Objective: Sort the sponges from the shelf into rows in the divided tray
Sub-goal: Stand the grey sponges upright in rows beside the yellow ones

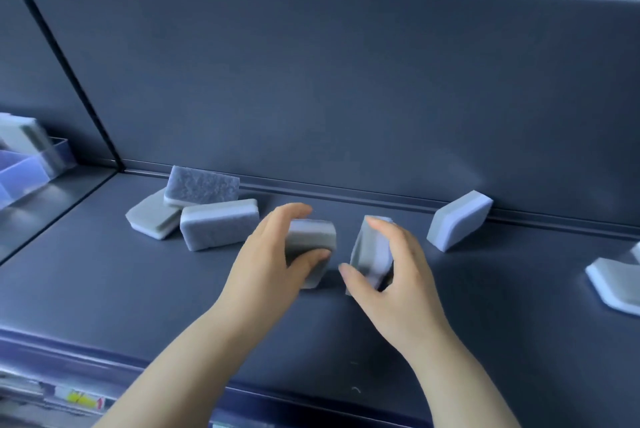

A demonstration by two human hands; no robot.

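On the dark shelf [138, 289] my left hand [266, 254] grips a grey-and-white sponge [313, 237] between thumb and fingers. Beside it, my right hand [391, 272] holds a second sponge [370, 251] standing on its edge. Three more sponges lie in a loose pile [218, 228] at the back left, one of them [202, 185] leaning on the others. Another sponge [457, 223] leans against the back panel to the right. At the right edge lies one more sponge [613, 285]. The clear divided tray [20, 168] sits at the far left with sponges in it.
A dark back panel [346, 98] closes off the shelf behind. A vertical divider [69, 64] separates this bay from the left one with the tray. The shelf's front lip [104, 358] runs below my forearms, with a yellow label [81, 400] under it.
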